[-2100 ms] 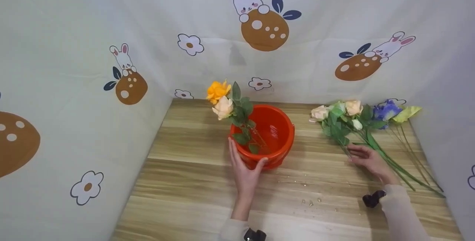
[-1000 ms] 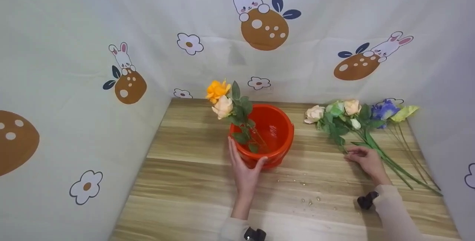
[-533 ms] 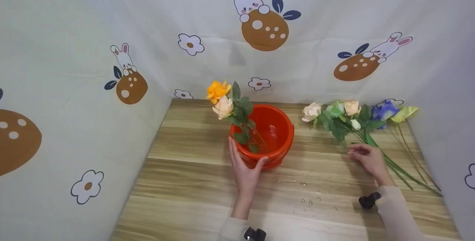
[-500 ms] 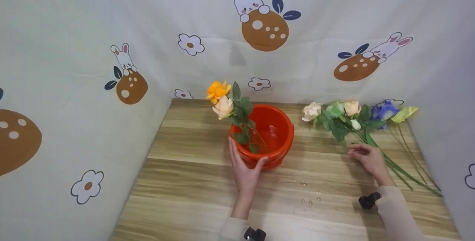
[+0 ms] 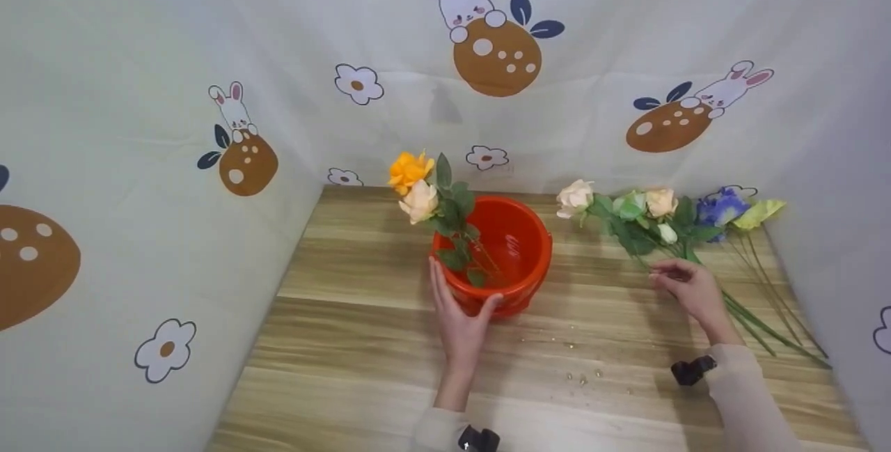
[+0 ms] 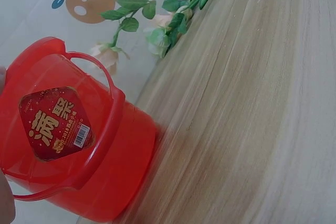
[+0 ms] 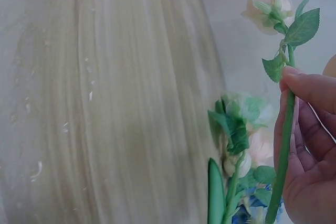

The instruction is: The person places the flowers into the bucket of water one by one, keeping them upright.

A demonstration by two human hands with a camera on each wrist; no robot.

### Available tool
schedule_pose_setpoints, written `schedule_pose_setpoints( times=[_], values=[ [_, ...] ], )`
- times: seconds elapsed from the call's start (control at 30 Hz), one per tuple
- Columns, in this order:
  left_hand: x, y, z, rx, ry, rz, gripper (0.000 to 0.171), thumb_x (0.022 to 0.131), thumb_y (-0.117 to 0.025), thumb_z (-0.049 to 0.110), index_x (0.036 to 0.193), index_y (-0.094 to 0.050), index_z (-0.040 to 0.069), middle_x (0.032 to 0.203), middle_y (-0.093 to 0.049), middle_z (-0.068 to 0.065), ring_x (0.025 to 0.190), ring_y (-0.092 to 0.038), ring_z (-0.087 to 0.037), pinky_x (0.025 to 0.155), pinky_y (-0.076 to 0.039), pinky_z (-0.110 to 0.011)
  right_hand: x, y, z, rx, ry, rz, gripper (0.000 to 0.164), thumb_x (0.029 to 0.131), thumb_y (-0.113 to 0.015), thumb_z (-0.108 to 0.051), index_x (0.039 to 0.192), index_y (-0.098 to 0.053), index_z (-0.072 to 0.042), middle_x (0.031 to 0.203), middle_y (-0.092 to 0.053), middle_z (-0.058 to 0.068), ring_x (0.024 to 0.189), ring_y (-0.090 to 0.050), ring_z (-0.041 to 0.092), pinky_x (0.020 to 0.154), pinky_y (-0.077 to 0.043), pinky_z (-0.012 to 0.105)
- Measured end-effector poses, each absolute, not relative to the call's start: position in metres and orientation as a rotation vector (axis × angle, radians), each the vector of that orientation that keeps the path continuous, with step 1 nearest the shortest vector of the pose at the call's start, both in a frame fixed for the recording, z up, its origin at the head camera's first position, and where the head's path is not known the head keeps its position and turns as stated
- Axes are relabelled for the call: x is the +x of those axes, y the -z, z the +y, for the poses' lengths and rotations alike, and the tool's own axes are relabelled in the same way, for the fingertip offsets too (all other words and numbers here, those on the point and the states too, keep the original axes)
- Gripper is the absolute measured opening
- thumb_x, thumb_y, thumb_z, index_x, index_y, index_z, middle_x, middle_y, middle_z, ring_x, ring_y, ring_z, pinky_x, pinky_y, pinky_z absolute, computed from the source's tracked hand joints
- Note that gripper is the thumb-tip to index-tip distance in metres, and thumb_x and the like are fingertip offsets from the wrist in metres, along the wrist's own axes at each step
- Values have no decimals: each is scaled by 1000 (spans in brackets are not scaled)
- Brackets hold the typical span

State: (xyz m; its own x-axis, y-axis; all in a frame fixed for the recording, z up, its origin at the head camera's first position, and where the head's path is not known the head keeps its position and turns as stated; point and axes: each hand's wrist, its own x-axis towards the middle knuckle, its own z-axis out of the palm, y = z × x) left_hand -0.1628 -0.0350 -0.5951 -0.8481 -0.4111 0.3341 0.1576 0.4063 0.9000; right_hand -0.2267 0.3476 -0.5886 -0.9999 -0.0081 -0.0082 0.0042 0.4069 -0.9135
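Observation:
In the head view, my left hand [image 5: 463, 330] rests against the near wall of a red bucket [image 5: 516, 302], fingers and thumb spread. An orange artificial rose [image 5: 409, 172] and a pale peach one [image 5: 419, 201] lean over the bucket's left rim, stems inside. My right hand [image 5: 696, 295] pinches another pale peach artificial rose [image 5: 575, 198] by its green stem [image 7: 286, 145], thumb against fingers in the right wrist view. This rose is raised off the table, bloom pointing away. The left wrist view shows the bucket's label [image 6: 58, 123] and handle [image 6: 113, 108].
More artificial flowers lie at the right: a green bloom [image 5: 630, 205], a peach rose [image 5: 661, 201], a purple bloom [image 5: 724, 207] and a yellow one [image 5: 760, 214]. Small shiny drops [image 5: 583, 379] dot the wooden table [image 5: 334, 368]. Printed cloth walls [image 5: 390, 131] enclose it.
My right hand has taken hold of the peach rose's stem and lifted it; its bloom has moved left and up, away from the other flowers. My left hand and the bucket stay still.

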Motion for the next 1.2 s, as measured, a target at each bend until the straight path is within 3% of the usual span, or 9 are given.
schedule_pose_setpoints(
  times=[0.2, 0.5, 0.8, 1.03, 1.2],
  values=[
    [-162, 594, -35, 208, 1491, -2153, 119, 72, -86, 47, 161, -13, 16, 169, -13, -2, 153, -22, -30, 120, -31, -54, -228, 577, 338, -76, 1807, 2637, 28, 90, -69, 2, 112, -65, 17, 83, -70, -15, 75, -65, -4, 64, -56, 14],
    [-162, 594, -35, 202, 1491, -2145, 119, 73, -86, 47, 161, -13, 15, 169, -14, -4, 153, -23, -31, 120, -32, -53, -236, 564, 324, -78, 1758, 2668, 32, 91, -73, -12, 115, -68, 9, 84, -70, -18, 77, -66, -5, 68, -57, 14],
    [-163, 593, -34, 222, 1518, -2151, 119, 72, -85, 49, 161, -13, 16, 169, -14, -2, 153, -22, -30, 120, -32, -52, -247, 545, 306, -144, 1804, 2666, 29, 89, -74, -9, 112, -69, 9, 83, -71, -17, 75, -66, -4, 68, -56, 14],
    [-162, 592, -34, 225, 1495, -2153, 120, 71, -86, 48, 161, -14, 15, 169, -14, -3, 153, -22, -30, 120, -31, -52, -255, 535, 294, -201, 1825, 2635, 28, 90, -72, -5, 113, -68, 11, 85, -73, -5, 74, -67, -2, 67, -56, 15],
    [-162, 592, -34, 192, 1459, -2148, 119, 72, -87, 45, 160, -15, 11, 168, -16, -8, 152, -24, -34, 119, -33, -55, -257, 525, 283, -226, 1884, 2593, 28, 90, -73, -6, 111, -69, 11, 85, -73, -7, 74, -67, -1, 69, -57, 16]
  ],
)
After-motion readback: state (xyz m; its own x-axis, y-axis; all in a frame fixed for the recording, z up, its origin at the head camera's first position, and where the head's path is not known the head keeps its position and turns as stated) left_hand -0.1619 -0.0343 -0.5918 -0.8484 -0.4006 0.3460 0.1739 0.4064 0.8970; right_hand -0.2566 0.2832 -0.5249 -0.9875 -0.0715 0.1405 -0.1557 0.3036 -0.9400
